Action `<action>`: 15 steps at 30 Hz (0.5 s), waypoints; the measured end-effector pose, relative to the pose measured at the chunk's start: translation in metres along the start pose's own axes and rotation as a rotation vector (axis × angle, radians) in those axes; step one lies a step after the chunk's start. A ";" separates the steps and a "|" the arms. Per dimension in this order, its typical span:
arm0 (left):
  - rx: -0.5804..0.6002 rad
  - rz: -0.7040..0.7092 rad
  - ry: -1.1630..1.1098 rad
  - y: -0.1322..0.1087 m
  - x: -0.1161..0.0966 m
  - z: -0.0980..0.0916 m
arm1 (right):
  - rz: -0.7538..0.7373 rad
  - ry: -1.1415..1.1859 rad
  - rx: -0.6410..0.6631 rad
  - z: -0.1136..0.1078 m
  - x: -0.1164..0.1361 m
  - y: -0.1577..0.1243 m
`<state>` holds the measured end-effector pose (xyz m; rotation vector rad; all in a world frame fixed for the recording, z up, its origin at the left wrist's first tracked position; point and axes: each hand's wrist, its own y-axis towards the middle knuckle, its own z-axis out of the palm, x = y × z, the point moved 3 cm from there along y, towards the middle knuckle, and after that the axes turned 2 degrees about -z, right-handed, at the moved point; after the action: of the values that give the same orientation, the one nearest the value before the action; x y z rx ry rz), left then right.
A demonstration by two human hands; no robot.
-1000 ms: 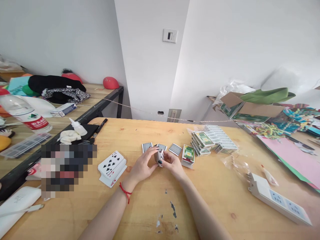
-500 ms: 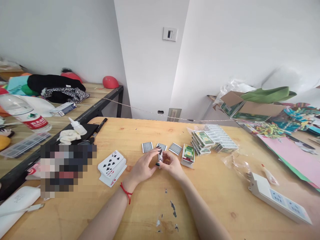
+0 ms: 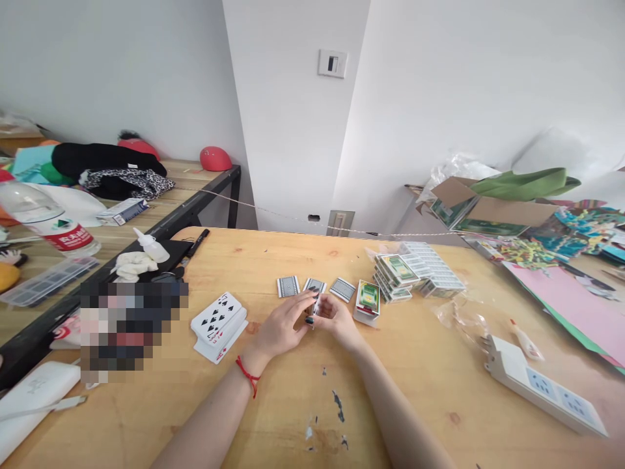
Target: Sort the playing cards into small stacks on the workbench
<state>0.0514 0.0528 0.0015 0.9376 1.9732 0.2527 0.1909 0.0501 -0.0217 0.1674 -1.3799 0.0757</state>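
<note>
My left hand (image 3: 280, 326) and my right hand (image 3: 338, 319) meet over the middle of the wooden table (image 3: 273, 404). Together they pinch a small stack of playing cards (image 3: 315, 305), held on edge between the fingertips. Just beyond the hands lie three little face-down piles (image 3: 313, 286) in a row. A small green card box (image 3: 368, 299) stands right of them. Left of my left hand lies a fanned pile of face-up cards (image 3: 218, 323), a black spade card on top.
Wrapped packs of card boxes (image 3: 415, 270) sit at the back right. A white power strip (image 3: 541, 387) lies at the right. A glue bottle (image 3: 152, 247), a marker (image 3: 196, 243) and a white power bank (image 3: 34, 400) are on the left. A second cluttered table stands further left.
My hands have sunk slightly toward the table with the cards, and the stack has turned more edge-on. Nothing else on the table has moved.
</note>
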 end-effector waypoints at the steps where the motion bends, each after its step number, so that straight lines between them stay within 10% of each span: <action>1: 0.001 -0.012 -0.008 0.000 -0.001 0.000 | 0.020 -0.003 0.000 -0.001 -0.001 0.000; 15: -0.142 -0.381 -0.677 -0.001 0.019 0.007 | 0.085 0.285 -0.092 -0.002 -0.009 0.002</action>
<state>0.0506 0.0647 -0.0151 0.4504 1.4366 -0.1313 0.1911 0.0533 -0.0304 0.0193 -1.1028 0.1033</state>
